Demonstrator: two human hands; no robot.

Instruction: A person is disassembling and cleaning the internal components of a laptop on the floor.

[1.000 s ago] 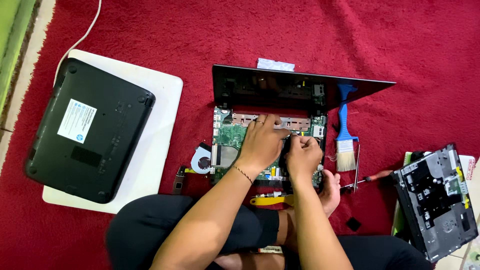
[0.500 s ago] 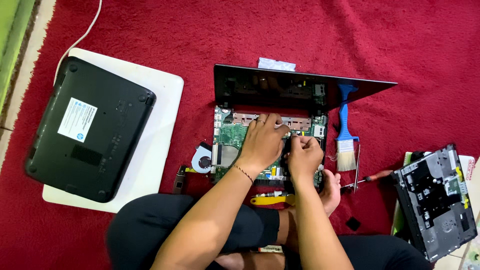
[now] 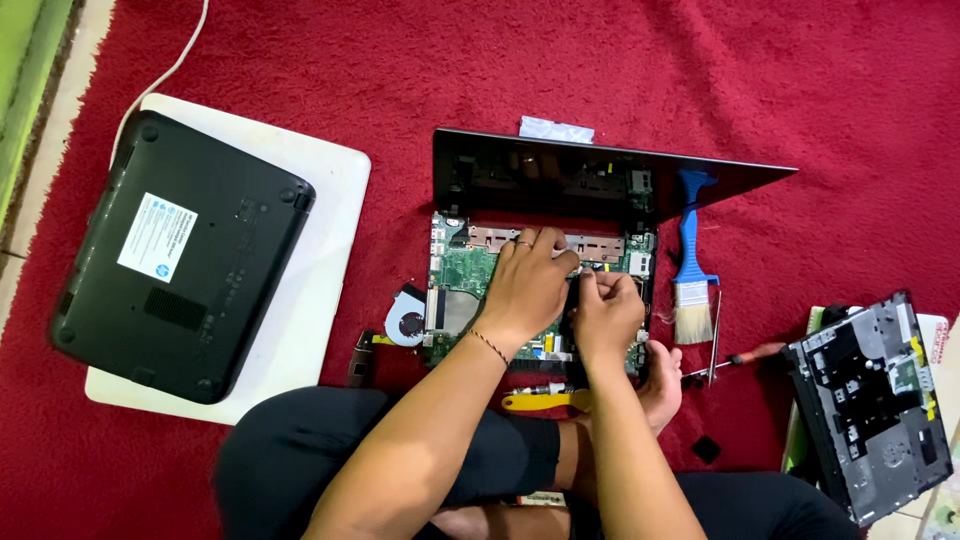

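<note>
Opened laptop [image 3: 600,190] lies on the red carpet [image 3: 400,70], at 12 o'clock from the seated person, its green motherboard [image 3: 462,272] exposed. Left hand [image 3: 528,285] rests flat on the board, fingers spread and pressing, gripping nothing I can see. Right hand [image 3: 605,312] sits just at 3 o'clock of it, fingers pinched on a small dark part at the board's right half; what part, cannot tell. Board looks light, stiff, fragile: hold by edges, not chips. Loose cooling fan [image 3: 408,322] at 9 o'clock, blue brush [image 3: 690,262] at 3 o'clock, yellow pry tool [image 3: 545,401] at 6 o'clock. Closed black laptop [image 3: 175,255] far at 9 o'clock.
</note>
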